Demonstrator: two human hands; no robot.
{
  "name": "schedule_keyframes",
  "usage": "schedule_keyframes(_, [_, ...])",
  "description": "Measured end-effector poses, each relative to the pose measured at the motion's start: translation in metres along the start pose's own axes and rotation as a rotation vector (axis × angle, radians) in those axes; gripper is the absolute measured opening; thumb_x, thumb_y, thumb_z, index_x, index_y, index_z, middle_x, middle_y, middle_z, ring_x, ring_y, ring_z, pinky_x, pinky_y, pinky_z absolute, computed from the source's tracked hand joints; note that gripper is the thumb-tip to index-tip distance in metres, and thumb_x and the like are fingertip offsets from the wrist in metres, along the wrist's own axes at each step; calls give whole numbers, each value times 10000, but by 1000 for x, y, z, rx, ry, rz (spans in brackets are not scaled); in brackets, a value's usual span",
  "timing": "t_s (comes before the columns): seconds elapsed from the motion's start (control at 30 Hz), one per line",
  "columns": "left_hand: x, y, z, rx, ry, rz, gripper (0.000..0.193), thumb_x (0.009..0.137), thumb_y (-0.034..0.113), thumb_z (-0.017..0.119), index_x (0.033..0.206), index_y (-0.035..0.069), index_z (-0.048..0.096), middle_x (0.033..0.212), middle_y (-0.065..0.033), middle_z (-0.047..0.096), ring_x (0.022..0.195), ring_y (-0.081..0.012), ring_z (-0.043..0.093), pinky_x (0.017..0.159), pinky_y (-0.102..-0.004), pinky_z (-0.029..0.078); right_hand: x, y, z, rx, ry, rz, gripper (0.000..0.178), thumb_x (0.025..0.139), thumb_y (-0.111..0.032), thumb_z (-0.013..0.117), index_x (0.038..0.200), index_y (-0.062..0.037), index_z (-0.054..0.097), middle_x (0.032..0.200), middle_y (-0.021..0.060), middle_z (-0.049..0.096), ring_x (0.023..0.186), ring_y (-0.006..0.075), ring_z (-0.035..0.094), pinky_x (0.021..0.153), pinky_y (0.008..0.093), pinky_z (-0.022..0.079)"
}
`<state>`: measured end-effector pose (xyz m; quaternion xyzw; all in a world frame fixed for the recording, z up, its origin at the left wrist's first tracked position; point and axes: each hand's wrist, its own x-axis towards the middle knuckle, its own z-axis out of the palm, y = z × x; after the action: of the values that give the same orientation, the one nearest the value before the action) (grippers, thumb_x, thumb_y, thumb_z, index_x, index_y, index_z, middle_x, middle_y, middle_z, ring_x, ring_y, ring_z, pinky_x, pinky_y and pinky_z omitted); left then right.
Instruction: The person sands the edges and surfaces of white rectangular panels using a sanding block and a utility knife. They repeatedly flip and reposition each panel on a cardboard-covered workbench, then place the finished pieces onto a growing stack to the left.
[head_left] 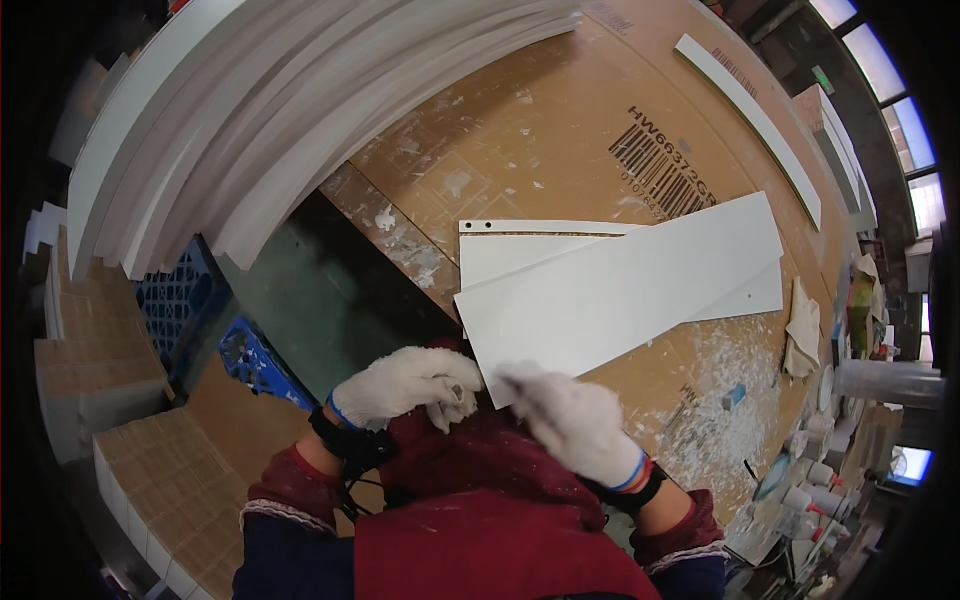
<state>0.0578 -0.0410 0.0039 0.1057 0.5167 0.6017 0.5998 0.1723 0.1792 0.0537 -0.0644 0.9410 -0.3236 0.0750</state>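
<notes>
White board, lying slantwise upon another board on the cardboard, has the blurred right hand at its near corner and the curled left hand just beside, but whether either grips something I cannot tell.

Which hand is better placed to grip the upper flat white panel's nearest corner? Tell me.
Right, I judge: the right white-gloved hand is at that corner of the upper flat white panel, though blur hides any contact; the left white-gloved hand sits curled left of it.
</notes>
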Motion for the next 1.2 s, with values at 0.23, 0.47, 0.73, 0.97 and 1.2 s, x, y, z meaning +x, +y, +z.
schedule_keyframes(0.23, [10, 5, 23, 217, -73, -141, 362, 898, 353, 593, 1018, 12, 620, 820, -55, 635, 648, -87, 567, 536, -230, 479, 12, 153, -106, -316, 537, 619, 198, 942, -205, 529, 1047, -63, 620, 865, 188, 668, 785, 314, 664, 717, 389, 518])
schedule_keyframes(0.47, [18, -1, 32, 159, -29, -115, 341, 893, 364, 589, 952, 30, 620, 755, -31, 624, 535, -75, 514, 457, -229, 430, 72, 112, -62, -582, 484, 243, 138, 922, -193, 507, 960, -70, 559, 752, 132, 598, 684, 306, 633, 613, 421, 495])
schedule_keyframes(0.73, [18, -20, 13, 298, -124, -13, 232, 877, 231, 626, 985, 25, 638, 769, -29, 630, 623, -104, 564, 541, -231, 471, 93, -36, 22, -235, -216, -374, 162, 786, -157, 602, 912, -63, 566, 820, 129, 611, 748, 305, 654, 620, 395, 518])
schedule_keyframes(0.97, [-30, -20, -13, 111, 192, -4, 235, 896, 163, 594, 1038, -22, 625, 857, -76, 664, 716, -113, 630, 621, -240, 516, 38, 95, -67, -218, 472, 452, 193, 924, -213, 587, 1059, -79, 620, 816, 147, 657, 694, 286, 653, 635, 399, 524])
schedule_keyframes(1.2, [-33, -5, -21, 14, 630, 177, 227, 932, 177, 544, 1006, -30, 602, 768, -81, 635, 594, -102, 580, 520, -231, 486, 14, 37, -5, -728, 377, -49, 60, 887, -177, 560, 924, -166, 606, 698, -29, 515, 559, 125, 542, 466, 299, 415])
